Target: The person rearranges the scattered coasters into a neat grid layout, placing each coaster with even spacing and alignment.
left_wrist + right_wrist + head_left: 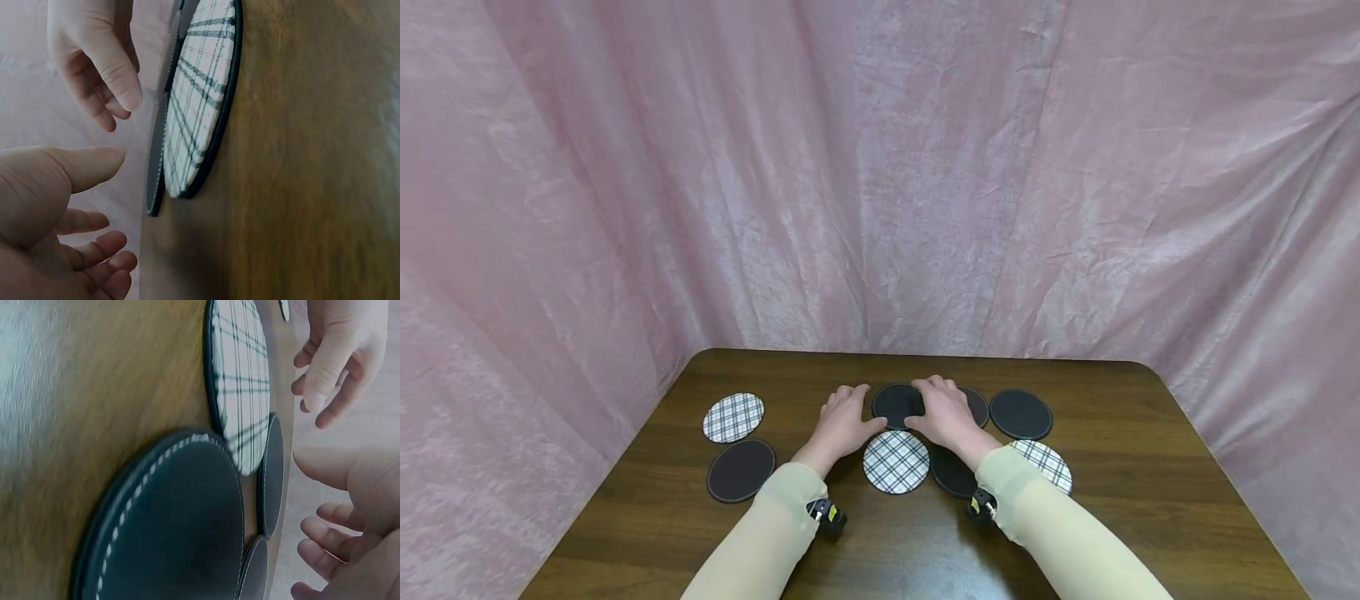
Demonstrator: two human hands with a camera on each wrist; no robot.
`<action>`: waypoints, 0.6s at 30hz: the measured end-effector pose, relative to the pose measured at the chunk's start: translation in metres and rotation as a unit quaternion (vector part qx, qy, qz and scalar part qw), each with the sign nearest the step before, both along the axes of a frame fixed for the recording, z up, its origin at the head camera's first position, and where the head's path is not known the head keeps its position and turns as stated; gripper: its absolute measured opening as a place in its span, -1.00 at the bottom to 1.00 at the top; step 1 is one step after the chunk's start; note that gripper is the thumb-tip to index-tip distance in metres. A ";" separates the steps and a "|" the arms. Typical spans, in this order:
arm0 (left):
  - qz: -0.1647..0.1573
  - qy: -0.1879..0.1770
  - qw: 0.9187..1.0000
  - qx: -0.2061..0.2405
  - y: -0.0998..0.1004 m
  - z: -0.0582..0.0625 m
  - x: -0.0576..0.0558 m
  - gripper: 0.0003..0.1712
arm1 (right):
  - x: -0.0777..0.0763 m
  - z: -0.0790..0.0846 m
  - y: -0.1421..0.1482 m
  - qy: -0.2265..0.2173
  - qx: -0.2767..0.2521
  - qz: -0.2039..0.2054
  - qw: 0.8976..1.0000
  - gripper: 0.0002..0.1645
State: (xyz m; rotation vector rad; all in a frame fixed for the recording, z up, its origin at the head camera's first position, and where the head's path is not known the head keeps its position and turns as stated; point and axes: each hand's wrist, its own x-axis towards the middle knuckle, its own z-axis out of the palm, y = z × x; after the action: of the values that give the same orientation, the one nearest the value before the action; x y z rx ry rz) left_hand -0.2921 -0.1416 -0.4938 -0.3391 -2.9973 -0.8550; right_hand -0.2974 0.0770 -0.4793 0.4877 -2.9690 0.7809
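Both bare hands hover over the table's middle, holding nothing. My left hand (841, 422) is just left of a black round coaster (889, 403), its fingers loosely bent and spread from the thumb. On the other side, my right hand (947, 414) hangs above that coaster's right edge and partly hides another black coaster (978, 406). Nearer me lie a plaid coaster (896, 462) and a black stitched coaster (181, 519), the latter partly under the right wrist in the head view. In the left wrist view, the two thumbs face each other with a gap between them.
At the left lie a plaid coaster (733, 417) and a black coaster (741, 471). To the right are a black coaster (1021, 414) and a plaid coaster (1049, 463), partly covered by the right sleeve. A pink curtain (880, 183) hangs behind the wooden table (1150, 467).
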 end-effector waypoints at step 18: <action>0.013 0.038 0.999 -0.026 -0.043 0.013 0.028 -0.10 | 0.017 0.005 -0.032 0.031 -0.004 0.077 0.997 -0.15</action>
State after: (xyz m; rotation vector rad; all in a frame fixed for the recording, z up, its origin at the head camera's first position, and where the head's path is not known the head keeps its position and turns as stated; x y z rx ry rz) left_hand -0.2642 -0.1844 -0.4804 -0.3260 -2.9517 -0.7462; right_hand -0.2808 0.0445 -0.4744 0.7332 -2.8968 0.7722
